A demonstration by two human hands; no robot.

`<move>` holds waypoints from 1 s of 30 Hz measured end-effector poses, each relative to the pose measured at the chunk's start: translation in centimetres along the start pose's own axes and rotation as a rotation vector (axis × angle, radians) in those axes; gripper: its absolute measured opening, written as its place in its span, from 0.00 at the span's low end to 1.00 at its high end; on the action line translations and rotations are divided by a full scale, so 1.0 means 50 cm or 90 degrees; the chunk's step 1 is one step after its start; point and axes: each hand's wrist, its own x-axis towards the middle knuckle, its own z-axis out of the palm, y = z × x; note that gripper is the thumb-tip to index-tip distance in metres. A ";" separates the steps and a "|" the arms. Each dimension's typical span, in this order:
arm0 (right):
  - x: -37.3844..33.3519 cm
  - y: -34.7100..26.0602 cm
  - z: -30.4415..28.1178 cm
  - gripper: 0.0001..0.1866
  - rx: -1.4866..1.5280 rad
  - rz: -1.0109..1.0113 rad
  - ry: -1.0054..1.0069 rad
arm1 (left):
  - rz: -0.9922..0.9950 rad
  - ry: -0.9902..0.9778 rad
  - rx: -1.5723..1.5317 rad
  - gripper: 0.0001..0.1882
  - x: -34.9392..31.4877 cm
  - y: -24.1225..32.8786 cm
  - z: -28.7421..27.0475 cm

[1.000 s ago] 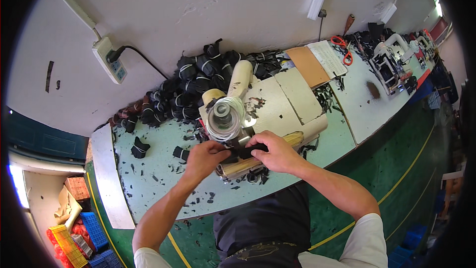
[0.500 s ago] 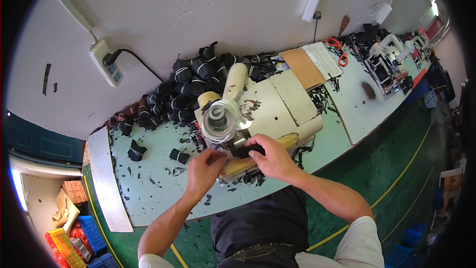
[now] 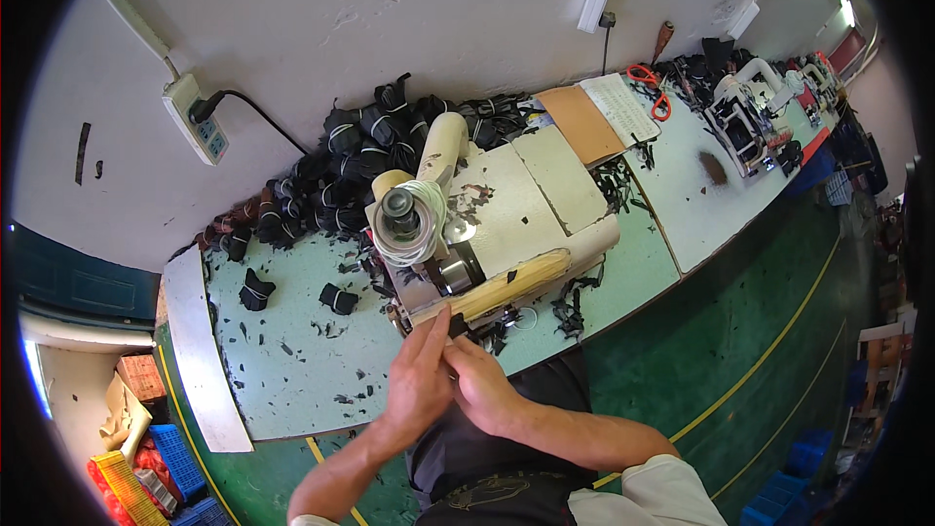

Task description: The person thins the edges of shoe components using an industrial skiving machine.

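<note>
Fingers of the left hand [image 3: 417, 385] and right hand [image 3: 479, 385] meet just below the centre of the frame, pinched together on a small black piece [image 3: 457, 324] held at their tips, close against the front edge of the cream sewing machine [image 3: 506, 224]. Behind the machine, toward the upper left of the frame, lies a heap of tied black bundles [image 3: 341, 170]; two loose bundles [image 3: 297, 294] rest at centre left on the pale green table [image 3: 292, 370], which is scattered with black scraps.
</note>
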 end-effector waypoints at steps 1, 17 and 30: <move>0.000 -0.003 -0.014 0.14 0.001 -0.003 0.003 | 0.003 -0.002 -0.003 0.29 0.012 -0.017 -0.018; 0.056 -0.206 -0.038 0.11 -1.046 -0.552 0.046 | -0.484 -0.204 -0.071 0.17 0.131 -0.109 -0.101; 0.045 -0.205 -0.061 0.13 -0.921 -0.979 -0.046 | -0.414 -0.272 -0.272 0.16 0.108 -0.106 -0.121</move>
